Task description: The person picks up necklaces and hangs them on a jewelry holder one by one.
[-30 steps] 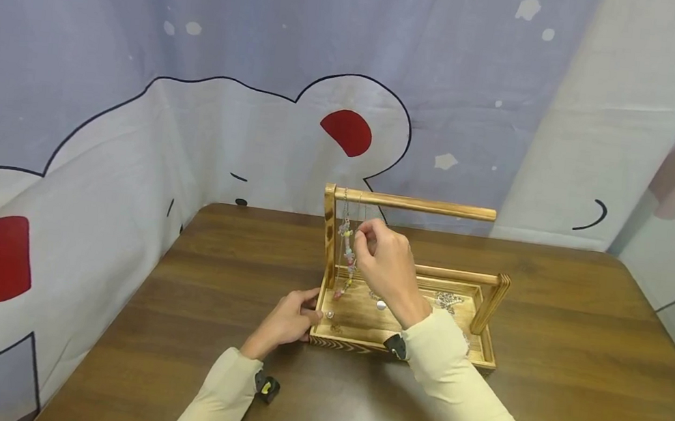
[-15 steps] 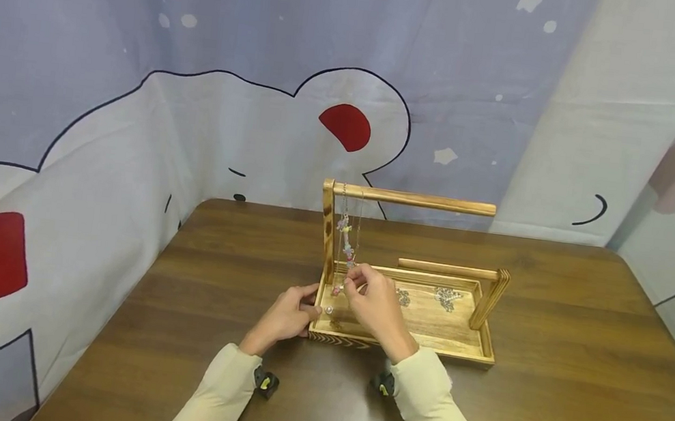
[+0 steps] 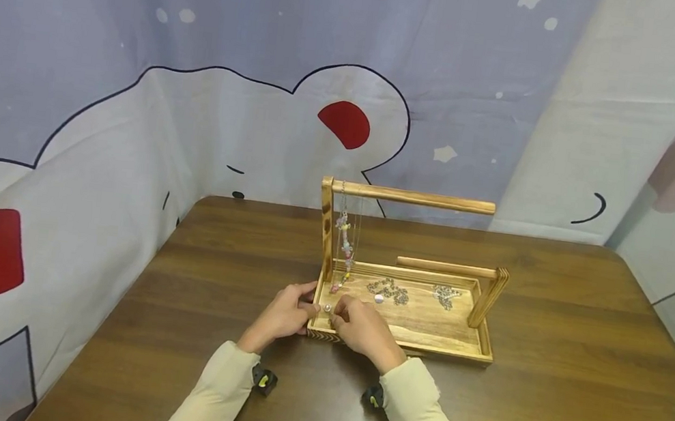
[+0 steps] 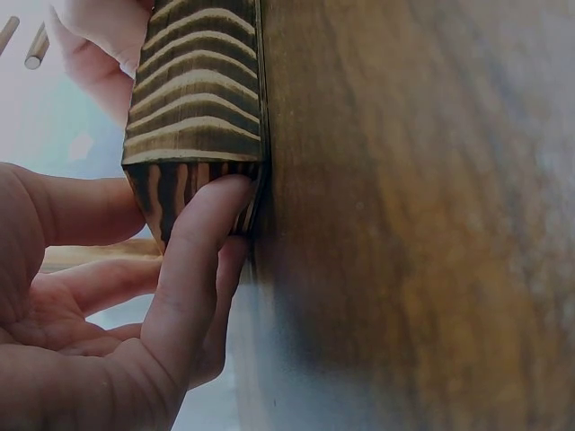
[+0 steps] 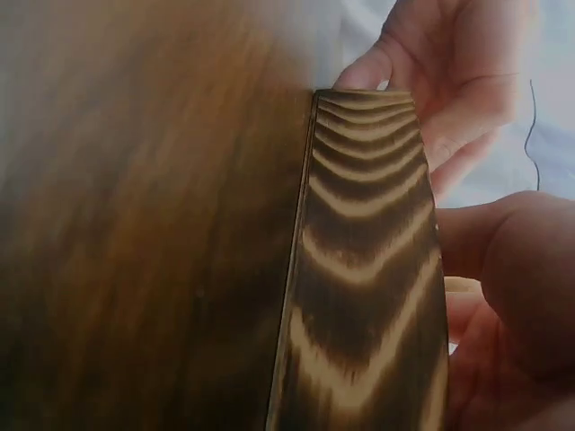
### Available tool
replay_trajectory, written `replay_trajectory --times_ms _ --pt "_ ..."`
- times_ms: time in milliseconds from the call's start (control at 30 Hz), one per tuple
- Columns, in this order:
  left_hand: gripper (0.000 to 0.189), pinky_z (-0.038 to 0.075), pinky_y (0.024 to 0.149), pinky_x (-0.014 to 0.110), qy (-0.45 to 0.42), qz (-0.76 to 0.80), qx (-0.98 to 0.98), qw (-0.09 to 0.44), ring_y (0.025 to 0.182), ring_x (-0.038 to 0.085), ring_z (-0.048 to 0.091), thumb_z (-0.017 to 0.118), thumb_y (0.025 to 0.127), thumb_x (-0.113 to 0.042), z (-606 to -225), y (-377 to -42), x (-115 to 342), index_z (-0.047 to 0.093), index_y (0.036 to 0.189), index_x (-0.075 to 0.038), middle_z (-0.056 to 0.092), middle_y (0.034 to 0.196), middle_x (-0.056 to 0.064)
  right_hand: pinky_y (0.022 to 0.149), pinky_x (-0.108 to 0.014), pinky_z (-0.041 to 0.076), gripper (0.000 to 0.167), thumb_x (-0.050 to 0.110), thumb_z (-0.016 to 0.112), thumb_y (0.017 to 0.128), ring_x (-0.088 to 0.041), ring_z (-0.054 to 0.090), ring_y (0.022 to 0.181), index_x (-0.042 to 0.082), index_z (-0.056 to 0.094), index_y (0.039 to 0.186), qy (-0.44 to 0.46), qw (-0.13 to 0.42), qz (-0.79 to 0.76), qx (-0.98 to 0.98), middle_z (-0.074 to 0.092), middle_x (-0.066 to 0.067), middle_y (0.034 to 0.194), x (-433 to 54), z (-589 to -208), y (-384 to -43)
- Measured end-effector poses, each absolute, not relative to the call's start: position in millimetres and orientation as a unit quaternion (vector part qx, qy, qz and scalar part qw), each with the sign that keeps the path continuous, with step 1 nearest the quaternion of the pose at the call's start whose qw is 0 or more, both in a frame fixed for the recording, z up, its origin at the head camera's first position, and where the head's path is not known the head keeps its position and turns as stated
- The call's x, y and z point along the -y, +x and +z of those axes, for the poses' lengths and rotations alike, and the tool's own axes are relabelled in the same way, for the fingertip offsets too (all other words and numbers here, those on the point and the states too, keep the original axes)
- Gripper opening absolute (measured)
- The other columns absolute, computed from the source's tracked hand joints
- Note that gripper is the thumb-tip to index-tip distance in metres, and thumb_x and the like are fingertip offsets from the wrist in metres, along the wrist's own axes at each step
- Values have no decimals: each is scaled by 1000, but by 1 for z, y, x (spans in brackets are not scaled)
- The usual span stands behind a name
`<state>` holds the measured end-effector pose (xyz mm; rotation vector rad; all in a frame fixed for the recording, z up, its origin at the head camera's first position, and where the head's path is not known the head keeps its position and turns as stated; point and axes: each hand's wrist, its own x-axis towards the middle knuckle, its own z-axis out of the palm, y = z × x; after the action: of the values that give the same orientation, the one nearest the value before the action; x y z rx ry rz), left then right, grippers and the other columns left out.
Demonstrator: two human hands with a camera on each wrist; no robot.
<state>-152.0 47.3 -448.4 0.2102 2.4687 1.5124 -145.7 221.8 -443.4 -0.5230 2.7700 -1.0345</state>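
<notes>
A wooden jewelry stand (image 3: 434,345) has a shallow tray at its base and two horizontal bars. My left hand (image 3: 286,313) holds its left end; in the left wrist view bent fingers (image 4: 184,269) press the striped end wall and the thumb reaches the rim. My right hand (image 3: 362,324) is low in the tray's front left corner, fingertips close together beside a small round pearl-like piece (image 3: 328,308). Whether they pinch anything is hidden, also in the right wrist view. A pastel beaded necklace (image 3: 346,246) and a thin chain (image 3: 360,223) hang from the tall bar (image 3: 425,198).
A silver chain with a round white pendant (image 3: 379,298) lies mid-tray, and another bunched chain (image 3: 446,296) lies to its right. The shorter bar (image 3: 442,267) juts left from the right post. Brown tabletop (image 3: 574,372) surrounds the stand; a patterned curtain (image 3: 228,130) hangs behind.
My right hand has moved down from the hanging thin chain into the tray's front left corner, uncovering the chain with the white pendant. My left hand keeps its place on the stand.
</notes>
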Motion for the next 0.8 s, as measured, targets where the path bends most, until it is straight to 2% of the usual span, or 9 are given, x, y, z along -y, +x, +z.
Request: replay_trajectory --times_ms 233,500,633,800 --pt "54 53 46 29 81 517 -844 114 84 25 64 55 86 -2 -450 -149 -47 38 136 5 59 109 21 52 -27 42 9 14 64 81 -11 51 58 11 64 90 -173 83 -352 -916 62 3 75 -219 -449 -145" --pt "54 53 47 30 81 520 -843 109 85 25 63 55 86 -1 -448 -150 -48 39 136 4 59 109 22 47 -26 39 5 9 64 74 -11 47 52 13 61 76 -149 78 -344 -924 55 4 62 -219 -448 -151" --pt "53 53 47 30 79 520 -843 110 84 25 63 55 86 -2 -446 -151 -47 39 136 3 59 110 22 45 -25 38 9 8 62 73 -11 45 50 14 57 68 -147 64 -334 -929 51 5 57 -219 -449 -151" --pt "53 54 48 30 78 522 -842 110 86 25 63 55 87 -3 -447 -152 -48 38 137 4 58 111 22 49 -25 40 9 5 57 75 -11 47 54 12 57 70 -154 71 -355 -919 52 4 60 -223 -449 -153"
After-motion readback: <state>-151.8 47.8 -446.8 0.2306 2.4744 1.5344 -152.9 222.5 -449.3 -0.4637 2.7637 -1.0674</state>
